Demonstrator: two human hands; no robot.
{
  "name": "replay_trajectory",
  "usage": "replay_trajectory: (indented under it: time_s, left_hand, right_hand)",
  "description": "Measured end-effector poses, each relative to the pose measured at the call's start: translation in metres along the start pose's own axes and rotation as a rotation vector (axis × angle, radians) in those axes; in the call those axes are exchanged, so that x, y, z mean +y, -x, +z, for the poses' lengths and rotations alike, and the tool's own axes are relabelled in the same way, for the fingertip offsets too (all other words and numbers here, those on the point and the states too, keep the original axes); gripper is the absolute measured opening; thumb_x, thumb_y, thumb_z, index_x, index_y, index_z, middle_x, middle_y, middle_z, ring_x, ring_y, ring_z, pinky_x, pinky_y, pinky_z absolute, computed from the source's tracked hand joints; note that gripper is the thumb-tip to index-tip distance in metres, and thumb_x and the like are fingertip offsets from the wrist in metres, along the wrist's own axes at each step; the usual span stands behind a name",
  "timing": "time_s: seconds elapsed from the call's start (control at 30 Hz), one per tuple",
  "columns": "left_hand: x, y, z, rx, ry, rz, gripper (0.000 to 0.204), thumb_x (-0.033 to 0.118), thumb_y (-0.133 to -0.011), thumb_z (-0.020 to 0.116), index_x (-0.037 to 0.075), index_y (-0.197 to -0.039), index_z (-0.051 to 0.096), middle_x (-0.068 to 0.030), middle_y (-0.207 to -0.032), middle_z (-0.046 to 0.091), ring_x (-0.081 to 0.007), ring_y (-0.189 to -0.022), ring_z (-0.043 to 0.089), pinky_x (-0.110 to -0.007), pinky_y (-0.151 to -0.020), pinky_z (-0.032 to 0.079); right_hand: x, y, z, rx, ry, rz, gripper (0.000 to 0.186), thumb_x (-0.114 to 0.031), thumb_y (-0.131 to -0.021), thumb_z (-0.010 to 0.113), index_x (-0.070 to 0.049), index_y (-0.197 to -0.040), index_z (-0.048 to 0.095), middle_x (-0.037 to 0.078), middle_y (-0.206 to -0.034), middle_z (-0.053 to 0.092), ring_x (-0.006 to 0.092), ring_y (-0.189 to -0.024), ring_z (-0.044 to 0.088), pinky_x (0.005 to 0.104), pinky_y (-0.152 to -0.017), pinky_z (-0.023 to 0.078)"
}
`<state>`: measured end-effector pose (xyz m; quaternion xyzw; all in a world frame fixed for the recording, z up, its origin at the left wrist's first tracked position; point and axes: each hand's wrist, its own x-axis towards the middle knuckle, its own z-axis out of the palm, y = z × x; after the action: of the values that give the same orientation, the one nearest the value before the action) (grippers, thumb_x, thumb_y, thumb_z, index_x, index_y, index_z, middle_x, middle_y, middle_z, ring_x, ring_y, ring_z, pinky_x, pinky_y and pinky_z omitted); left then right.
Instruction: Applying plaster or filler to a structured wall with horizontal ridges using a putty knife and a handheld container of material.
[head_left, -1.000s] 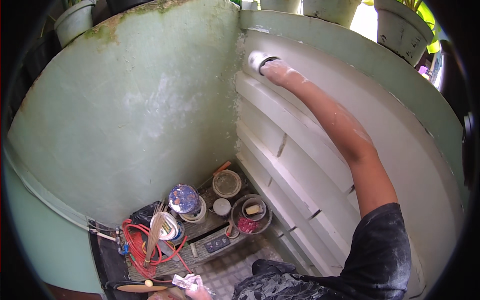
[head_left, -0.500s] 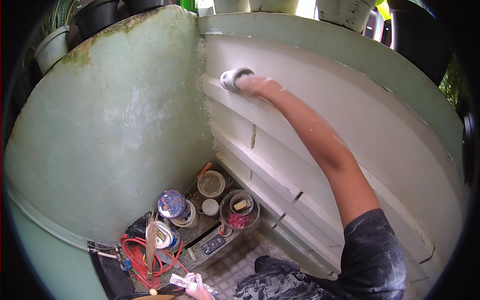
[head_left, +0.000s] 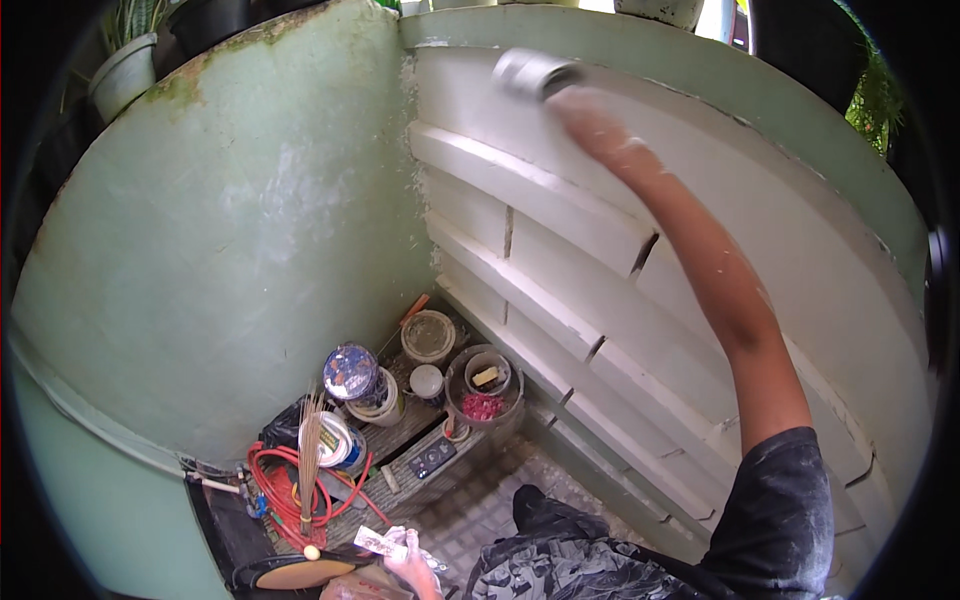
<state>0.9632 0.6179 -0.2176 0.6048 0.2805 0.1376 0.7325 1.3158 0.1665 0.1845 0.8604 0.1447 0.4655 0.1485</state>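
My right hand [head_left: 590, 118] is raised at the upper part of the pale ribbed wall [head_left: 560, 240], its fingers blurred by motion. It grips a white-grey cylinder [head_left: 532, 74] with a dark end, which lies against or close to the wall below the green top band; its exact kind is unclear. Low in the picture, my left hand [head_left: 415, 572], smeared with white, is closed on a flat whitish strip [head_left: 380, 542] with darker marks. Something whitish also shows beside those fingers, too small to make out.
A green wall [head_left: 230, 230] meets the pale wall at a corner. Below stand a paint-stained bucket [head_left: 350, 372], a grey-filled bucket [head_left: 429, 337] and a basin [head_left: 458, 395] holding a smaller tub. A red hose [head_left: 262, 478] and a stick bundle [head_left: 309, 465] lie nearby. Potted plants [head_left: 125, 72] line the top.
My right hand and the cylinder have moved up and to the right, from the top rib to just below the green band. My left hand still holds the strip, with more of the hand in view.
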Motion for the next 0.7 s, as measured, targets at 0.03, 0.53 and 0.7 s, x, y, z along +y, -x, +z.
replay_trajectory:
  time_s: [0.03, 0.53, 0.7]
  left_hand:
    - [-0.002, -0.002, -0.001, -0.023, -0.097, 0.121, 0.029, -0.01, -0.076, 0.064, -0.003, -0.103, 0.055, -0.0067, -0.093, 0.057, -0.013, -0.081, 0.055, -0.027, -0.072, 0.047]
    - [-0.027, 0.041, 0.011, -0.458, 0.164, -0.264, 0.03, 0.0, -0.083, 0.06, 0.008, -0.11, 0.051, -0.0046, -0.101, 0.06, -0.0083, -0.063, 0.055, -0.019, -0.038, 0.034]
    - [-0.036, 0.071, 0.009, -0.458, 0.147, -0.207, 0.027, -0.003, -0.081, 0.058, 0.004, -0.106, 0.053, -0.0059, -0.093, 0.057, -0.0096, -0.065, 0.056, -0.019, -0.039, 0.037]
  right_hand:
    - [0.003, 0.009, -0.006, -0.036, -0.032, -0.051, 0.016, -0.006, -0.08, 0.052, -0.001, -0.091, 0.062, 0.015, -0.089, 0.063, 0.0314, -0.085, 0.062, 0.0422, -0.077, 0.05]
    - [-0.049, 0.103, -0.111, -0.341, 0.082, 0.169, 0.009, -0.006, -0.078, 0.055, -0.006, -0.082, 0.063, 0.014, -0.084, 0.065, 0.0264, -0.08, 0.065, 0.0399, -0.068, 0.052]
    - [-0.029, 0.128, -0.119, -0.337, -0.046, 0.11, 0.012, -0.008, -0.079, 0.053, -0.005, -0.088, 0.06, 0.017, -0.089, 0.062, 0.0254, -0.085, 0.062, 0.0445, -0.075, 0.049]
